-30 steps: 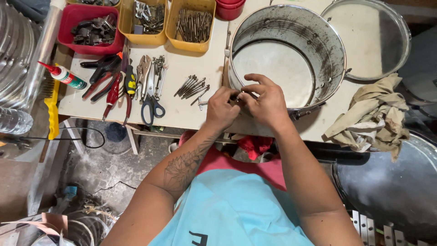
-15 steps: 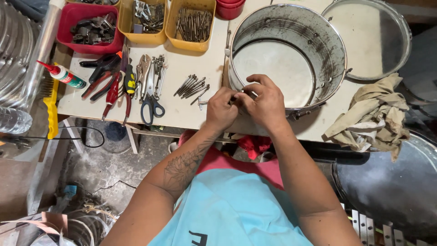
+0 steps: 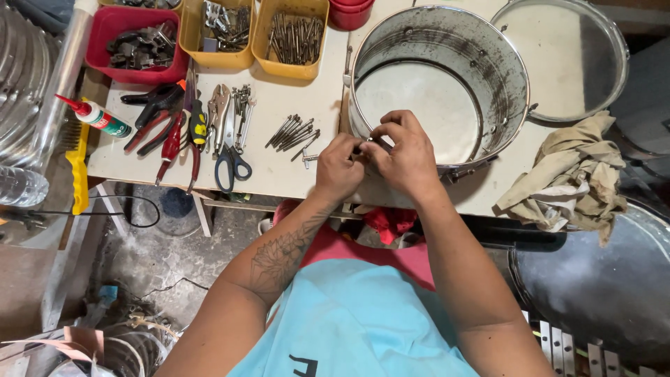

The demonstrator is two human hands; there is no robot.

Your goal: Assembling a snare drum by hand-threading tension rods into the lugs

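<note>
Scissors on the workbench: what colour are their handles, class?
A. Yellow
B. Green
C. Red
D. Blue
D: the scissors lying near the front edge of the table, right of the red-handled pliers, have blue handle loops.

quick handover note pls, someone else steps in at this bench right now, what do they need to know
Left hand and right hand: both pinched together at the near rim of the metal drum shell, on a small fitting too hidden to identify.
Shell lies open side up on the white table.
Loose screws lie just left of the hands; scissors and pliers further left; yellow bins of hardware at the back.
Done: cannot tell how many fittings are on.
Left: the fitting under the hands looks unfinished.
</note>
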